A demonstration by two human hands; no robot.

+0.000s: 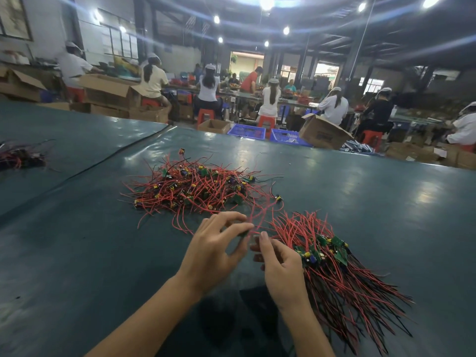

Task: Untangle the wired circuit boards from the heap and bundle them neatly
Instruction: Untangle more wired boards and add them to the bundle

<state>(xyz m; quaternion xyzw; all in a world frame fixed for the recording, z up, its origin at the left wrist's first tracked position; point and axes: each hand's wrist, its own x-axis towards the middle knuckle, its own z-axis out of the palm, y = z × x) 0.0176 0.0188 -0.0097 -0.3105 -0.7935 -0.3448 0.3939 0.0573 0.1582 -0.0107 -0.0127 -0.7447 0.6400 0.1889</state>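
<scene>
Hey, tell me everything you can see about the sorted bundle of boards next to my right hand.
The sorted bundle lies flat on the dark green table, right of the tangled heap. Small green boards with yellow and blue parts cluster across its middle. Red wires fan out beyond them; red and black wires spread toward the near right. The right hand overlaps its left edge.

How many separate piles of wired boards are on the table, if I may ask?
3: a tangled heap at centre, an aligned bundle beside the right hand, a small pile far left, partly out of frame.
</scene>
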